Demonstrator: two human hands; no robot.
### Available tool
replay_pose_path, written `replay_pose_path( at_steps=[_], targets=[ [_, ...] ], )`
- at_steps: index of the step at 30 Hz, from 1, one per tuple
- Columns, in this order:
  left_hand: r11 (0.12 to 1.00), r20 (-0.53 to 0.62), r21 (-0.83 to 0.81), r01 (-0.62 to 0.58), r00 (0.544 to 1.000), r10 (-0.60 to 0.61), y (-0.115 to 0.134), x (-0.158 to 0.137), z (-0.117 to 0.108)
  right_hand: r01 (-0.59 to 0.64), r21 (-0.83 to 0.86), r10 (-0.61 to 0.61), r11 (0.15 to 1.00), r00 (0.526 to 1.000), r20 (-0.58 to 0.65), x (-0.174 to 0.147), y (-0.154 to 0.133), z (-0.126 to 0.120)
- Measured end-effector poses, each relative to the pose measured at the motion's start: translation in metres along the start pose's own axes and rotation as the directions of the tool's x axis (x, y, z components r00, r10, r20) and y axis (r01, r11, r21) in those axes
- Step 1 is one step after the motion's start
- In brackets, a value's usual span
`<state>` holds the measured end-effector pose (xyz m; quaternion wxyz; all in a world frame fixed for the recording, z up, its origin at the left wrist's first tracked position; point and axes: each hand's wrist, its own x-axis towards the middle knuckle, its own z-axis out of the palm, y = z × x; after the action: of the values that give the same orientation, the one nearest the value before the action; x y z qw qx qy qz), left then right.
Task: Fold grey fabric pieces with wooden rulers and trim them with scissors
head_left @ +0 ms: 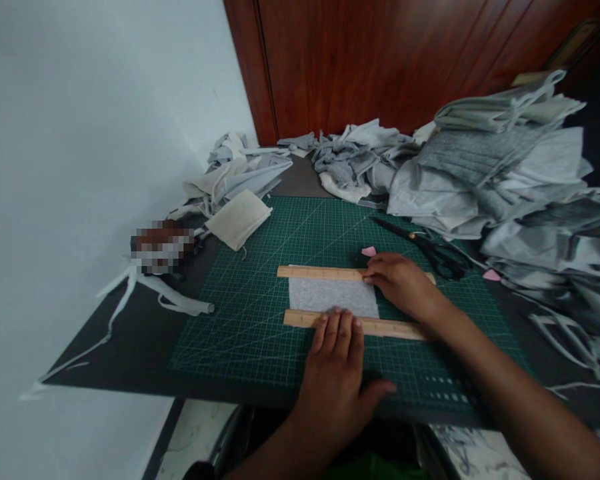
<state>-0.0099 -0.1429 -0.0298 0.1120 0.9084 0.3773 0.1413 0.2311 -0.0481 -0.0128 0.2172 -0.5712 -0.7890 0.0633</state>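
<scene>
A grey piece of cloth (330,293) lies on the green cutting mat (230,313) between two wooden rulers. The near ruler (395,328) crosses its lower edge, and the far ruler (315,272) runs along its upper edge. My left hand (337,380) is laid flat, fingertips pressing on the near ruler and thumb out to the right. At the cloth's upper right corner, my right hand (400,280) pinches the far ruler between thumb and fingers. Part of that ruler is hidden under this hand, and its right end shows beyond.
Black scissors (430,250) lie on the mat beyond my right hand, with pink scraps (369,251) nearby. Tall stacks of grey cloth (500,160) stand at the right. A cream cloth piece (239,219) and cloth strips (180,297) lie left, beside a white wall (105,133).
</scene>
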Motion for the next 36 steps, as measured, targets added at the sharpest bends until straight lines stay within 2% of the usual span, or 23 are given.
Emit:
replay_pose_path(
  at_steps=[10, 20, 28, 36],
  targets=[
    [1.000, -0.024, -0.006, 0.025, 0.999, -0.026, 0.0012, 0.0016, -0.0001, -0.010, 0.014, 0.009, 1.000, 1.000, 0.027, 0.0007, -0.0008, -0.0025],
    [1.000, -0.032, 0.001, 0.011, 0.999, -0.011, 0.0022, 0.0008, 0.0006, 0.040, 0.073, -0.041, 0.997, 0.999, 0.013, 0.0002, 0.0063, 0.0014],
    [0.999, -0.027, -0.037, 0.026, 0.999, -0.027, 0.0041, -0.0008, -0.0020, 0.188, 0.033, -0.190, 0.982, 0.981, 0.046, -0.0033, 0.0009, 0.0030],
    [0.999, -0.024, -0.022, 0.028, 0.999, -0.029, 0.0041, -0.0011, -0.0011, 0.186, 0.072, -0.187, 0.980, 0.982, -0.002, -0.0024, 0.0013, 0.0066]
  ],
)
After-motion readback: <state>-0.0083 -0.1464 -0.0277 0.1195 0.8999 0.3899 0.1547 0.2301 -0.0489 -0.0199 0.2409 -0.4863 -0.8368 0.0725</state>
